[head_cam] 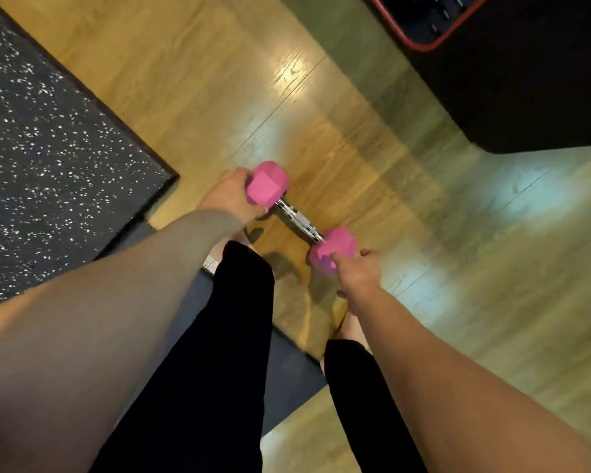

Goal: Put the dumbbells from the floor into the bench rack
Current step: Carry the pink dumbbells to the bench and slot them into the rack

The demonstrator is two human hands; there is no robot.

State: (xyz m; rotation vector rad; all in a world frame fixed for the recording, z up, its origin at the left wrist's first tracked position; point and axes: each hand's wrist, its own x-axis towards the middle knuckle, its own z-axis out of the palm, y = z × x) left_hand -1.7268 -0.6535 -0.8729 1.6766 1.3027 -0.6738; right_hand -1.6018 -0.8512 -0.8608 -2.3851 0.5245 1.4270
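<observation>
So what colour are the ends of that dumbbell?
Bright pink, on both ends of the dumbbell, joined by a shiny metal handle; the head view shows it.

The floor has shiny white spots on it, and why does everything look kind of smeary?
In the head view, the shiny spots are lamp glare on the wooden floor, brightest above the pink dumbbell and off to its right. The whole head view is soft with motion blur, so the plank lines smear. The left hand and right hand cast dark shadows beneath the dumbbell.
</observation>
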